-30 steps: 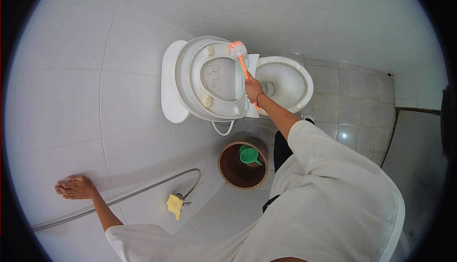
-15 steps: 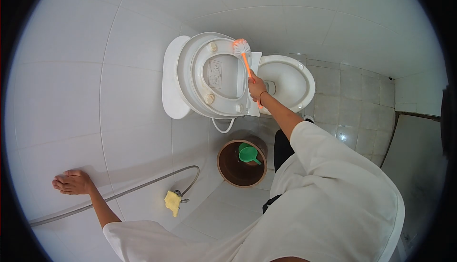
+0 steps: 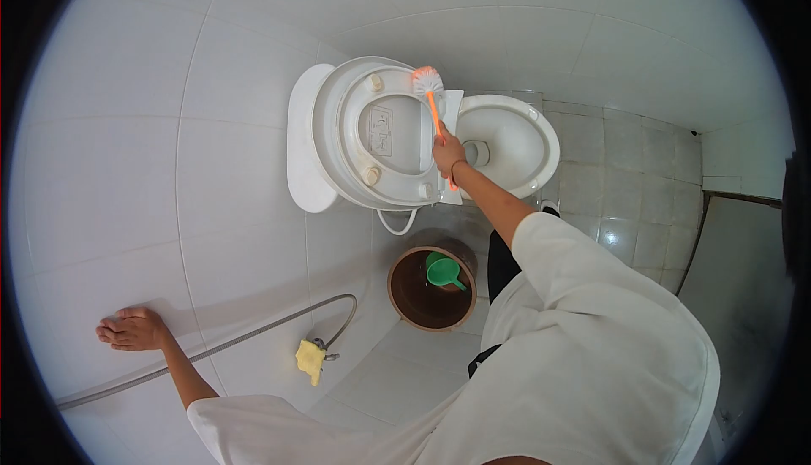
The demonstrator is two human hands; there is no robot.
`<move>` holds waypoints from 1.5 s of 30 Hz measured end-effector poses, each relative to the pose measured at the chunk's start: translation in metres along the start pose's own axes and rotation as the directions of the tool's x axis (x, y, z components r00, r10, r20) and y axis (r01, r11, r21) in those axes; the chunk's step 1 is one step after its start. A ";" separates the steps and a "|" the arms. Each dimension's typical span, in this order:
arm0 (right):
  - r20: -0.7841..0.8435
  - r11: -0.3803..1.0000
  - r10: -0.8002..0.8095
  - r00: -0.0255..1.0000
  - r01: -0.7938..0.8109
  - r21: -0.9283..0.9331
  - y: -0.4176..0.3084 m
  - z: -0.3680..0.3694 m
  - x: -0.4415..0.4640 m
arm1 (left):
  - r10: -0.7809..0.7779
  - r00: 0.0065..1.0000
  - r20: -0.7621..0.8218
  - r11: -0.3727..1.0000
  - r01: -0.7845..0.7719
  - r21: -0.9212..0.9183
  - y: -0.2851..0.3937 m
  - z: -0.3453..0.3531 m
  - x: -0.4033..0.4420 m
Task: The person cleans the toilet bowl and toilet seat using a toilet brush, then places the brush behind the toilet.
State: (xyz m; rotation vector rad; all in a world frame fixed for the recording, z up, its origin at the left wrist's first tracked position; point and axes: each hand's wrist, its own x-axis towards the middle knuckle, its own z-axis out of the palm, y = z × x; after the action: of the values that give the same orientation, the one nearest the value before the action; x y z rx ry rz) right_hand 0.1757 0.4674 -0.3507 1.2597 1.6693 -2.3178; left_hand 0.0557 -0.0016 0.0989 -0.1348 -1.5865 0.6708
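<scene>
My right hand [image 3: 448,154] is closed round the orange handle of a toilet brush [image 3: 435,114]. The brush's white and orange bristle head rests at the far right part of the raised toilet seat [image 3: 351,131]. Behind the seat stands the raised lid [image 3: 323,127], and to its right lies the open toilet bowl [image 3: 517,148]. At the lower left, my left hand [image 3: 133,329] leans on the tiled wall with its fingers stretched out, holding nothing. A metal shower hose [image 3: 253,330] runs just below that hand.
A brown bucket [image 3: 405,311] stands on the floor below the toilet, with a green dipper [image 3: 443,271] inside. A yellow cloth [image 3: 310,362] hangs on a wall tap [image 3: 328,347]. Grey floor tiles [image 3: 625,195] and a door [image 3: 743,288] are on the right.
My right hand and the brush handle have shifted slightly to the left. The bristle head has barely moved along the seat. My left hand stays against the wall.
</scene>
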 end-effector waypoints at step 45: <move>0.107 0.936 0.194 0.975 -0.217 0.278 0.041 -0.011 0.051 | 0.021 0.999 -0.031 0.999 -0.020 0.034 -0.004 0.006 -0.001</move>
State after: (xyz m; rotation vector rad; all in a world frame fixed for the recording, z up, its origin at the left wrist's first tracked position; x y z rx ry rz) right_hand 0.1666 0.4799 -0.4152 1.2949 1.1430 -2.5047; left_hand 0.0517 -0.0075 0.0998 -0.1359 -1.5452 0.7083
